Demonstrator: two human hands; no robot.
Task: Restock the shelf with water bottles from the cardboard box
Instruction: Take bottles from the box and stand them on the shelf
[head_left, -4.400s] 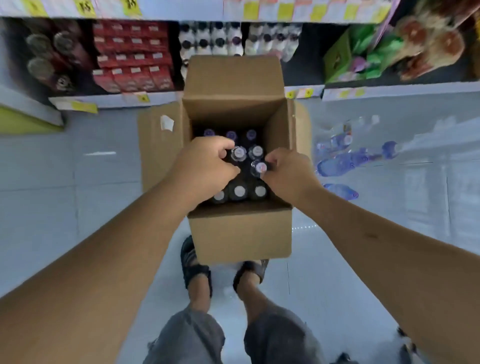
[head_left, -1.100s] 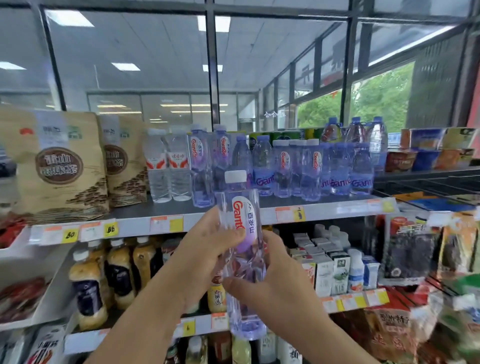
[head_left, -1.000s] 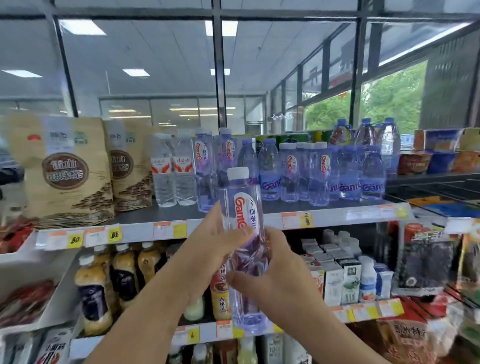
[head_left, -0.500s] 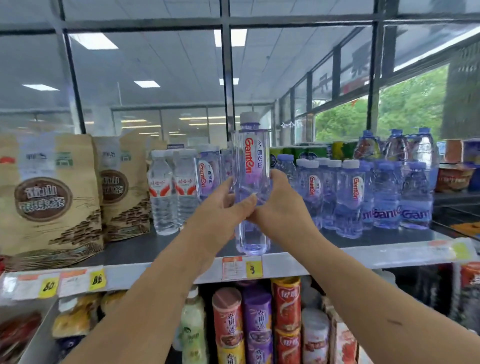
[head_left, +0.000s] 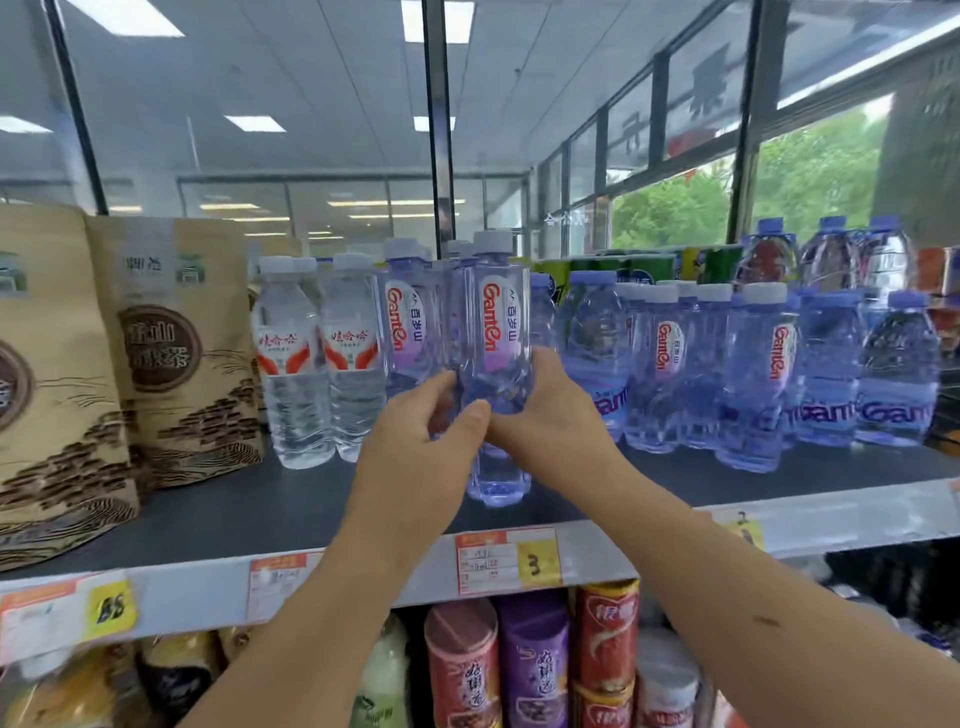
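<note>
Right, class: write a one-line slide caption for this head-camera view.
Left hand and right hand hold a Ganten water bottle upright on the dark shelf, beside stocked bottles.

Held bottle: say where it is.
Head view, centre: the bottle is upright at the shelf front, gripped by left hand and right hand, right of a matching bottle.

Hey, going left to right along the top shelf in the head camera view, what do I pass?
Brown paper pouches → two red-labelled clear bottles → tall standing Ganten bottle → held water bottle, gripped by the left hand and right hand → cluster of purple-tinted Ganten bottles.
</note>
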